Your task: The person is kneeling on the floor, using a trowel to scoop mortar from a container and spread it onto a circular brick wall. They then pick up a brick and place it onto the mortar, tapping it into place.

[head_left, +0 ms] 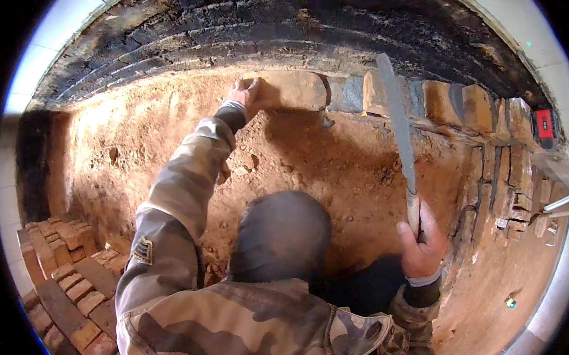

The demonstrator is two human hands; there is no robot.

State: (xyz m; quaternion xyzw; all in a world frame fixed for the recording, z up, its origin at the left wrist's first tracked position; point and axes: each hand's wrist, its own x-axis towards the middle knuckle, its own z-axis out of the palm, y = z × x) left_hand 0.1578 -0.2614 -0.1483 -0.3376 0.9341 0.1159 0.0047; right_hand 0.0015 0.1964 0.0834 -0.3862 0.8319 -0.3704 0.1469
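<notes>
Holding a long grey trowel [398, 122] by its handle, the person's right hand [422, 242] is wrapped snugly around it, thumb lying along the near side. The blade points away from the body and, from this angle, cuts across the row of bricks; can't tell if it's touching any of them. Blade looks kinda speckled too.

Over on the other side, the left hand [247, 94] is stretched way out, fingers up against the left end of a tan brick [296, 90]. Can't really tell whether it's pinching that brick or just pressing on it. The brick sits at the left end of the row, right along the foot of a blackened, rough wall [253, 24]. Just right of it there's grey mortar [346, 94], then more upright bricks [441, 103] with grey stuff between them, running to a little red device [544, 123] at the far right.

Below that row it's all reddish-brown dirt [335, 170] with small clumps. More bricks run down the right side, and there's a pile of loose bricks [70, 289] at lower left. Some small yellow-and-green thing [511, 302] lies on the ground at lower right, too tiny to make out. Both sleeves are camo, with dark cuffs.
</notes>
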